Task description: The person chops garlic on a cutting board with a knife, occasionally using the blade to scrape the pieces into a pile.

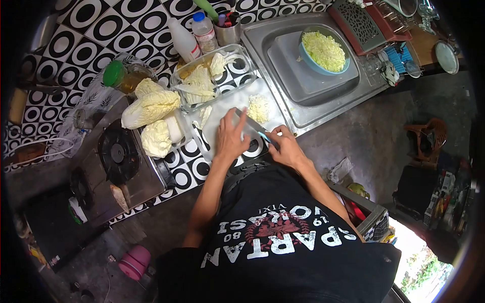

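My right hand (pixel 285 146) grips the blue handle of a wide-bladed knife (pixel 248 126) over a white cutting board (pixel 222 113). My left hand (pixel 230 139) lies flat with fingers spread, touching the blade's side. Just beyond the blade, a small pile of chopped cabbage (pixel 258 107) sits on the board. A few leaf scraps (pixel 204 116) lie at the board's left.
A glass dish (pixel 241 81) holds cabbage leaves; napa cabbage pieces (pixel 151 108) lie left of it. A blue bowl (pixel 305 56) of chopped cabbage sits in the sink (pixel 283 96). A gas stove (pixel 118 154), bottles (pixel 184 40) and a green-lidded jar (pixel 116 74) stand on the left.
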`<state>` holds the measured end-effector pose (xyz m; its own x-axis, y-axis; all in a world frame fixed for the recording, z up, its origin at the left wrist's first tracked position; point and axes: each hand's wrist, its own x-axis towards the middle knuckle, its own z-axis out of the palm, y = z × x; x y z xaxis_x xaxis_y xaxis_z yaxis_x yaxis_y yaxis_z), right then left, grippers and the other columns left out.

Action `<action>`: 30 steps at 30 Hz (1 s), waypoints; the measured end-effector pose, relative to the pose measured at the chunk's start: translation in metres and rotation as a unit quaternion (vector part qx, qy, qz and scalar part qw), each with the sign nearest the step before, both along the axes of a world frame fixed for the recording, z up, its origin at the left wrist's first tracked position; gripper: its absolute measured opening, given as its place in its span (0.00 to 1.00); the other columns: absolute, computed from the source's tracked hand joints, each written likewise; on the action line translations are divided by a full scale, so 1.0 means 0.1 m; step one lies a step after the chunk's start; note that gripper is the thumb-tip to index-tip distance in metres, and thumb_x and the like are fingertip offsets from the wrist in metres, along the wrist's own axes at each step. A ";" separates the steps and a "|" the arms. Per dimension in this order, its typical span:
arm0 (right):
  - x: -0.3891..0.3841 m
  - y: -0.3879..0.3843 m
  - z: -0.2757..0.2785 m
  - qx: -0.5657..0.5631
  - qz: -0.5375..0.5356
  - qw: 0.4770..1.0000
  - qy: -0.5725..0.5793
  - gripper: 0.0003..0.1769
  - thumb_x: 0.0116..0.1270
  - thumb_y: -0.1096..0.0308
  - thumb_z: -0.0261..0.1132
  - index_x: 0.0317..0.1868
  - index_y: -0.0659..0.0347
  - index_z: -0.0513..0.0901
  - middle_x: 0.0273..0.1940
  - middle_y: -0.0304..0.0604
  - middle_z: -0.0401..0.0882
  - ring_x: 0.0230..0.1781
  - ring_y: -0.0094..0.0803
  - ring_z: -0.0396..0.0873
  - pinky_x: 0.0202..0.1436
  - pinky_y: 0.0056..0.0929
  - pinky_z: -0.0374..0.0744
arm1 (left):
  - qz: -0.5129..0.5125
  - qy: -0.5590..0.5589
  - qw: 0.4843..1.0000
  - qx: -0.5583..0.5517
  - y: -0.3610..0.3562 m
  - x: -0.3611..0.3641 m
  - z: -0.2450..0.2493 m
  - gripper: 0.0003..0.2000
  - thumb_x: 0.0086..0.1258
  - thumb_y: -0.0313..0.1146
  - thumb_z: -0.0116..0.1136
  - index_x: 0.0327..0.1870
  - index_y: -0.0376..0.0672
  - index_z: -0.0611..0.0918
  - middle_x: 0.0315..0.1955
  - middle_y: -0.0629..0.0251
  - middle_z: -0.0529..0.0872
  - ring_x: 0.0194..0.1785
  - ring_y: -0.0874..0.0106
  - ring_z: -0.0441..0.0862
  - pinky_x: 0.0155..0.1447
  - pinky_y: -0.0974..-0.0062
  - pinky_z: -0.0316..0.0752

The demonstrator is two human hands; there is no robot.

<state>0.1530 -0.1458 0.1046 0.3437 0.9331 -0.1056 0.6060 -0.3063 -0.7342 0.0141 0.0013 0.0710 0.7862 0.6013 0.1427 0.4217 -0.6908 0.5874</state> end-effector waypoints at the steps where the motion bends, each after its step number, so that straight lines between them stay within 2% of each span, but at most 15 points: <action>1: -0.01 0.02 0.01 0.001 0.013 1.000 0.002 0.22 0.53 0.76 0.61 0.52 0.63 0.78 0.45 0.55 0.70 0.41 0.50 0.76 0.45 0.39 0.76 | -0.033 -0.008 0.999 -0.026 -0.05 0.00 0.05 0.34 0.48 0.31 0.57 0.63 0.59 0.71 0.63 0.52 0.62 0.64 0.51 0.61 0.63 0.55 0.61; 2: -0.03 0.04 0.02 0.001 0.027 1.000 0.004 0.21 0.53 0.77 0.62 0.51 0.64 0.79 0.44 0.55 0.70 0.41 0.50 0.76 0.45 0.39 0.77 | -0.032 -0.007 0.999 -0.026 -0.09 0.01 0.06 0.34 0.48 0.31 0.57 0.63 0.59 0.71 0.63 0.52 0.62 0.64 0.51 0.61 0.63 0.55 0.61; 4: -0.04 0.06 -0.01 -0.005 0.029 1.000 0.000 0.20 0.52 0.76 0.64 0.48 0.64 0.79 0.43 0.53 0.70 0.42 0.49 0.75 0.46 0.39 0.76 | -0.131 -0.005 0.991 0.037 -0.15 0.02 0.08 0.29 0.45 0.30 0.57 0.56 0.58 0.78 0.64 0.53 0.63 0.67 0.51 0.58 0.67 0.52 0.53; 5: -0.04 0.06 -0.01 -0.012 0.030 0.999 -0.004 0.18 0.52 0.76 0.66 0.46 0.63 0.80 0.42 0.52 0.71 0.43 0.48 0.75 0.47 0.38 0.75 | -0.133 0.011 0.991 0.006 -0.19 0.02 0.06 0.28 0.45 0.29 0.55 0.54 0.61 0.80 0.66 0.57 0.61 0.71 0.52 0.51 0.69 0.46 0.43; 8: -0.01 0.03 0.01 -0.022 0.036 0.999 0.007 0.14 0.51 0.76 0.67 0.41 0.64 0.80 0.41 0.51 0.70 0.41 0.49 0.75 0.45 0.38 0.76 | -0.151 0.070 0.986 0.011 -0.17 0.02 0.09 0.28 0.47 0.30 0.55 0.55 0.62 0.79 0.68 0.59 0.58 0.73 0.53 0.47 0.68 0.39 0.41; 12: 0.05 -0.08 0.06 -0.031 0.037 0.999 -0.008 0.13 0.51 0.77 0.67 0.39 0.63 0.80 0.40 0.50 0.71 0.40 0.49 0.75 0.44 0.38 0.76 | -0.145 0.057 0.988 0.001 -0.06 0.03 -0.05 0.30 0.45 0.28 0.54 0.55 0.63 0.79 0.68 0.58 0.59 0.73 0.53 0.48 0.68 0.41 0.38; 20: 0.21 -0.36 0.22 -0.050 -0.004 0.999 0.004 0.12 0.51 0.77 0.67 0.38 0.63 0.79 0.38 0.50 0.71 0.38 0.46 0.75 0.42 0.36 0.75 | -0.092 0.116 0.989 0.019 0.27 0.07 -0.31 0.35 0.43 0.26 0.56 0.61 0.62 0.74 0.70 0.57 0.55 0.73 0.53 0.47 0.67 0.40 0.43; 22: 0.23 -0.41 0.26 -0.038 -0.015 0.999 0.002 0.13 0.50 0.76 0.66 0.39 0.63 0.79 0.38 0.50 0.72 0.38 0.47 0.76 0.42 0.37 0.76 | -0.057 0.132 0.990 -0.007 0.30 0.08 -0.30 0.33 0.47 0.25 0.55 0.61 0.59 0.74 0.70 0.58 0.56 0.73 0.55 0.49 0.71 0.50 0.45; 23: 0.23 -0.42 0.29 -0.027 -0.026 0.999 0.000 0.13 0.50 0.76 0.64 0.40 0.63 0.78 0.38 0.51 0.72 0.37 0.48 0.76 0.41 0.38 0.76 | -0.057 0.132 0.990 -0.007 0.30 0.08 -0.33 0.33 0.47 0.25 0.55 0.61 0.59 0.74 0.70 0.58 0.56 0.73 0.55 0.49 0.71 0.50 0.45; 25: 0.22 -0.41 0.31 -0.010 -0.058 0.998 0.025 0.14 0.50 0.76 0.64 0.41 0.63 0.79 0.36 0.50 0.73 0.34 0.45 0.77 0.39 0.35 0.76 | 0.004 -0.046 0.972 -0.230 0.26 0.09 -0.38 0.33 0.49 0.24 0.51 0.64 0.47 0.71 0.69 0.56 0.59 0.71 0.56 0.54 0.71 0.60 0.50; 26: 0.21 -0.40 0.31 0.006 -0.091 0.995 0.051 0.16 0.50 0.76 0.63 0.42 0.63 0.79 0.35 0.49 0.74 0.32 0.42 0.77 0.37 0.33 0.76 | 0.005 -0.045 0.972 -0.230 0.24 0.09 -0.41 0.33 0.49 0.24 0.51 0.64 0.47 0.71 0.69 0.56 0.59 0.71 0.56 0.54 0.71 0.60 0.50; 27: 0.19 -0.39 0.28 0.007 -0.090 0.995 0.053 0.16 0.50 0.76 0.63 0.42 0.63 0.79 0.35 0.49 0.74 0.32 0.42 0.77 0.37 0.33 0.76 | 0.044 -0.151 0.876 -0.457 0.20 0.12 -0.37 0.32 0.51 0.25 0.49 0.65 0.41 0.68 0.67 0.55 0.61 0.71 0.57 0.56 0.70 0.64 0.52; 28: 0.17 -0.38 0.23 0.023 -0.082 0.994 0.067 0.16 0.50 0.76 0.63 0.43 0.63 0.79 0.33 0.48 0.74 0.31 0.39 0.77 0.36 0.32 0.76 | 0.081 -0.245 0.715 -0.650 0.16 0.13 -0.33 0.32 0.52 0.26 0.47 0.65 0.35 0.66 0.66 0.54 0.63 0.70 0.58 0.58 0.69 0.68 0.55; 29: 0.14 -0.38 0.18 0.040 -0.075 0.993 0.080 0.17 0.50 0.75 0.63 0.44 0.63 0.80 0.32 0.46 0.74 0.29 0.36 0.76 0.35 0.30 0.76 | 0.108 -0.297 0.615 -0.722 0.12 0.13 -0.28 0.32 0.53 0.31 0.46 0.64 0.29 0.65 0.64 0.53 0.67 0.69 0.60 0.60 0.67 0.65 0.57; 30: 0.12 -0.36 0.15 0.040 -0.075 0.993 0.080 0.17 0.50 0.75 0.63 0.44 0.63 0.80 0.32 0.46 0.74 0.29 0.36 0.76 0.35 0.30 0.76 | 0.108 -0.296 0.616 -0.722 0.10 0.12 -0.28 0.32 0.53 0.31 0.46 0.64 0.29 0.65 0.64 0.53 0.67 0.69 0.60 0.60 0.67 0.65 0.57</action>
